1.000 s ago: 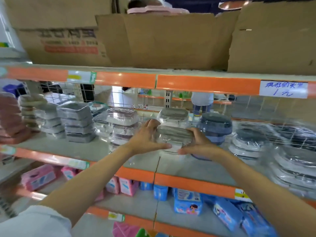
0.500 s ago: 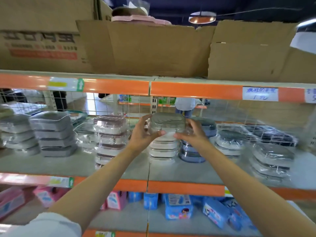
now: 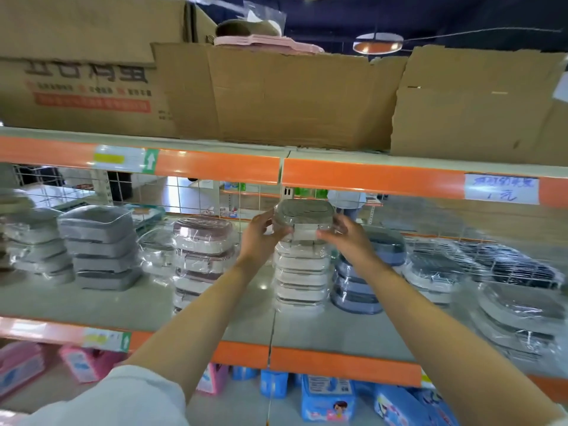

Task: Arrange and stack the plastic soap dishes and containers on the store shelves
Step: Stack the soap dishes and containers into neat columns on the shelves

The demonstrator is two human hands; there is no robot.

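A wrapped white soap dish with a grey-green lid sits on top of a stack of like white dishes in the middle of the shelf. My left hand holds its left side and my right hand holds its right side, fingers curled round the plastic wrap. To the left stands a stack of pink-lidded dishes. A stack of blue dishes stands just to the right, partly hidden behind my right wrist.
Grey dish stacks fill the shelf's left part, and wrapped round dark-lidded containers the right. Cardboard boxes sit on the shelf above, whose orange edge hangs just over the stack. Pink and blue packs lie below.
The dish has gone from low in front of the stack up onto its top, both hands rising with it. The camera view has shifted upward and to the right.
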